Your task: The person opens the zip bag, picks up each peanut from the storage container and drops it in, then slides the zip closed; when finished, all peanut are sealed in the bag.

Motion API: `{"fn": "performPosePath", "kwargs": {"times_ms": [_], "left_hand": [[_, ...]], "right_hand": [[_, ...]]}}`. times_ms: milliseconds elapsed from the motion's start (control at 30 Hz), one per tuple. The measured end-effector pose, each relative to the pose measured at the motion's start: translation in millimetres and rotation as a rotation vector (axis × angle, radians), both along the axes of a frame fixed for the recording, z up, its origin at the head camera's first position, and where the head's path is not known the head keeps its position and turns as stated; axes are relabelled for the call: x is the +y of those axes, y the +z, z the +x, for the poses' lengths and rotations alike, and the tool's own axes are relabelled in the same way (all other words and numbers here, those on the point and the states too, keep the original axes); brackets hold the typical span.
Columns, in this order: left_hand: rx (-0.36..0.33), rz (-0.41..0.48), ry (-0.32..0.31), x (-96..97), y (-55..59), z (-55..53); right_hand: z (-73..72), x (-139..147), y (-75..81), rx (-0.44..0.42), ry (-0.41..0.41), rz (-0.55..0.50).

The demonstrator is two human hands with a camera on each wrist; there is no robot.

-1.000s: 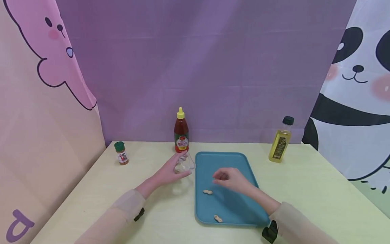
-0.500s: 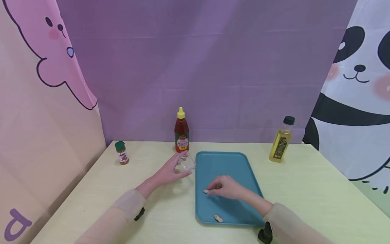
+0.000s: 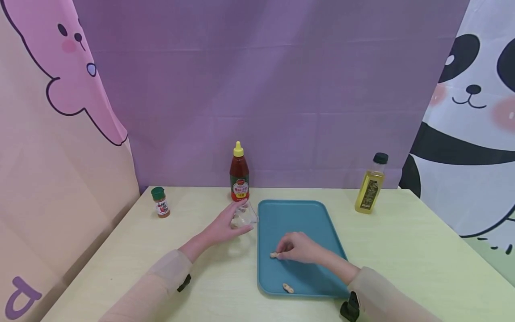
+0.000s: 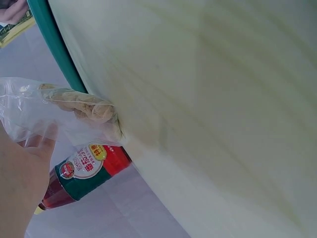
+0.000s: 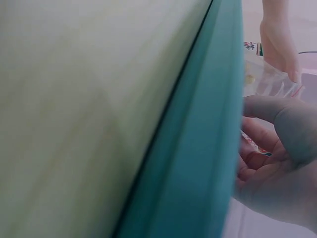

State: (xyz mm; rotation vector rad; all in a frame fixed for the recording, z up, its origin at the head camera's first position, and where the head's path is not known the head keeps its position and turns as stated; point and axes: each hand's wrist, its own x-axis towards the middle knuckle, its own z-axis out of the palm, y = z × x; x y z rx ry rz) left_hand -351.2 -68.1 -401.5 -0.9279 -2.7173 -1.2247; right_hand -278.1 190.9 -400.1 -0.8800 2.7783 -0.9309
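Observation:
My left hand [image 3: 225,226] holds a clear plastic bag [image 3: 246,216] upright, its thumb and fingers spread across the bag's mouth, just left of the blue tray [image 3: 297,214]. Several unshelled peanuts [image 4: 91,106] lie at the bottom of the bag in the left wrist view. Over the tray, my right hand [image 3: 299,248] pinches one end of a peanut [image 3: 273,255] between thumb and fingers; the other end pokes out to the left. In the right wrist view the tray's rim hides these fingertips. Another peanut [image 3: 288,288] lies near the tray's front edge.
A ketchup bottle [image 3: 240,176] with a yellow cap stands right behind the bag. At the back right is an oil bottle [image 3: 370,190], and a small green-capped spice jar [image 3: 161,203] stands at the back left. A purple curtain [image 3: 281,112] hangs behind the table.
My right hand has come down and left over the tray and taken hold of the farther peanut, which has turned slightly. The left hand and the bag stay in place.

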Motion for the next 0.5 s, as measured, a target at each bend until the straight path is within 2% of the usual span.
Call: {"fn": "performPosePath", "kwargs": {"times_ms": [200,500], "left_hand": [[-0.006,0.009,0.002,0.3,-1.2,-0.5],[0.022,0.016,-0.015,-0.1,-1.1,-1.5]], "right_hand": [[2.4,2.1,1.1,-0.023,-0.009,-0.017],[3.0,1.2,2.1,0.006,-0.021,0.009]]}}
